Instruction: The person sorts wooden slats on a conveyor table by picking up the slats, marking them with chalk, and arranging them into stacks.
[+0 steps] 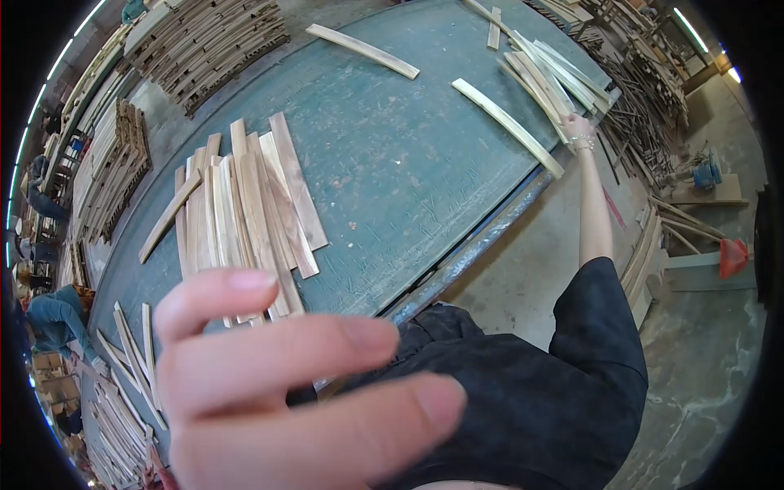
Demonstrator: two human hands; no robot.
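My left hand [302, 384] is raised close to the camera, large and blurred. Its fingers are apart and slightly bent, with nothing between them. My right hand [578, 131] reaches to the table's right edge, its fingers closed around the near end of a wooden strip [539, 86] in a loose bundle of pale strips. How many strips it grips I cannot tell. Beside that bundle, a single pale strip [508, 128] lies with its end over the table edge. Partly behind my left hand is a row of brownish wooden strips [257, 196].
The strips lie on a worn green table [384, 155]. Another strip [363, 51] rests near its far side. Stacked boards [204, 45] stand beyond it. A person in blue-green clothes [57, 318] bends at the left. Thin offcuts [641, 122] heap at the right.
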